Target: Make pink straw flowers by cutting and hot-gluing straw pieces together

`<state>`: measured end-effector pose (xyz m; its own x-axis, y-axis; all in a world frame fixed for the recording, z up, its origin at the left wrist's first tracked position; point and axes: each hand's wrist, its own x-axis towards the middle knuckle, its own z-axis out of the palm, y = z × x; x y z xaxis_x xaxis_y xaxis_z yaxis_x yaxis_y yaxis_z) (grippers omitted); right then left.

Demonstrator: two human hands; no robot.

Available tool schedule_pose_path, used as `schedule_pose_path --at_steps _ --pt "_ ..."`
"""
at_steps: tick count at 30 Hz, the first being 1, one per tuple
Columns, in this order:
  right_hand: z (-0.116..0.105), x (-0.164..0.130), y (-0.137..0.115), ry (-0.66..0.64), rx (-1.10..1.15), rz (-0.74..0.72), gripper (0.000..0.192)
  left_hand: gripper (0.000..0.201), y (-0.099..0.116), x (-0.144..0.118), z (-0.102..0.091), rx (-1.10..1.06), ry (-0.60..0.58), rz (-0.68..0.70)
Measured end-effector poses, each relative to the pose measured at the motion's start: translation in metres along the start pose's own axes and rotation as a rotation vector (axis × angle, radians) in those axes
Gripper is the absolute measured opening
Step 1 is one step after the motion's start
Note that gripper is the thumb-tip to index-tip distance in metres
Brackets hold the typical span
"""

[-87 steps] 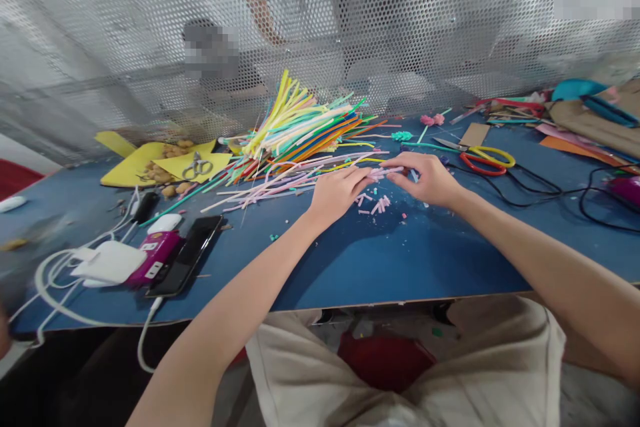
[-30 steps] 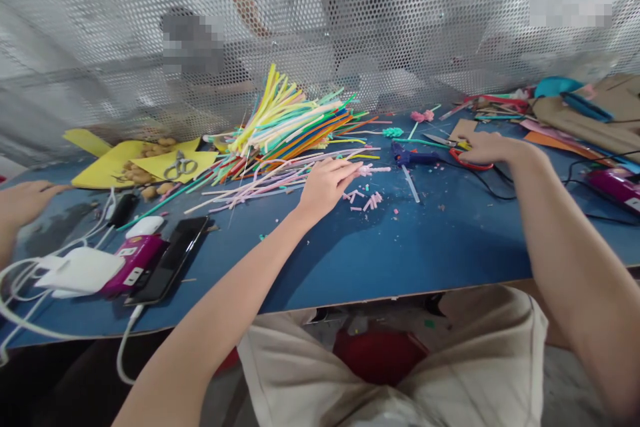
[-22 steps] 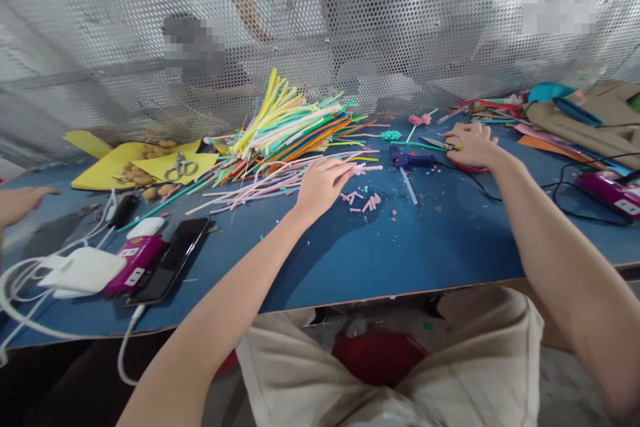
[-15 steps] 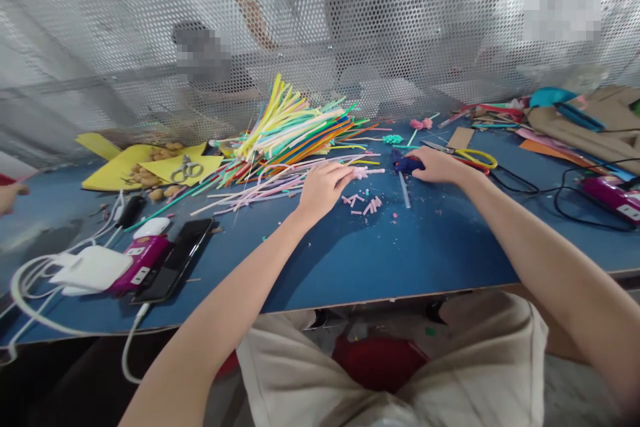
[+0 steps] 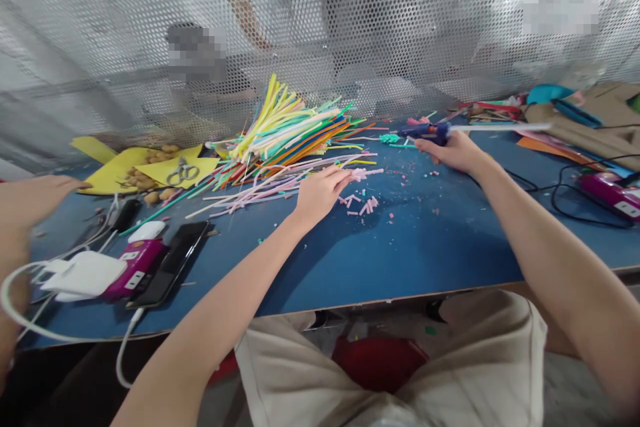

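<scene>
My right hand [image 5: 454,152] is wrapped round a dark blue hot glue gun [image 5: 431,132]. The gun lies level, its nozzle towards the left, and a long whitish glue stick [image 5: 505,127] juts out behind it. Between the closed fingertips of my left hand [image 5: 323,195] is a pale pink pipe cleaner [image 5: 367,174] with short bits clustered along it. Just below that hand, short cut pink pieces [image 5: 369,205] are scattered on the blue table [image 5: 350,267]. Loose pink and lilac pipe cleaners [image 5: 245,200] lie left of it.
A large bundle of coloured pipe cleaners [image 5: 295,127] stands behind my left hand. Scissors [image 5: 183,172] rest on yellow sheets [image 5: 107,173]. A phone [image 5: 173,267] and purple power strip [image 5: 140,267] lie left. Another person's hand [image 5: 45,199] reaches in there. Perforated metal [image 5: 310,27] borders the back.
My right hand has lifted and turned the glue gun from pointing away to level, with the stick now towards the right. The other person's hand has come further in at left. My left hand stays put.
</scene>
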<state>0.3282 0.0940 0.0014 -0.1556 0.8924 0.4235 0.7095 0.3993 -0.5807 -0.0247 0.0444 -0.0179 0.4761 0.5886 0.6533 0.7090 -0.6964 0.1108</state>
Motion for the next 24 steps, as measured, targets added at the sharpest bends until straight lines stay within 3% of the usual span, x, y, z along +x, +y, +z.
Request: schedule_pose_path --at_steps 2,4,7,10,14,24 --pt "-0.007 -0.007 -0.014 -0.1 0.157 -0.055 0.053 0.037 -0.001 -0.001 0.001 0.034 0.001 -0.005" --pt "-0.008 -0.014 -0.031 -0.095 0.233 -0.137 0.055 0.039 -0.002 -0.001 0.001 0.05 -0.001 -0.012" --pt "-0.002 -0.023 -0.054 -0.074 0.227 -0.246 0.053 0.039 -0.002 -0.001 0.001 0.062 -0.016 -0.02" --pt "0.006 -0.028 -0.068 -0.148 0.166 -0.341 0.049 0.039 -0.001 0.0 0.0 0.059 -0.025 -0.019" --pt "0.016 -0.028 -0.071 -0.216 0.06 -0.408 0.05 0.038 0.002 0.0 -0.001 0.019 -0.026 -0.023" --pt "0.027 -0.025 -0.064 -0.206 0.053 -0.49 0.049 0.04 0.005 0.0 -0.001 -0.001 -0.023 -0.02"
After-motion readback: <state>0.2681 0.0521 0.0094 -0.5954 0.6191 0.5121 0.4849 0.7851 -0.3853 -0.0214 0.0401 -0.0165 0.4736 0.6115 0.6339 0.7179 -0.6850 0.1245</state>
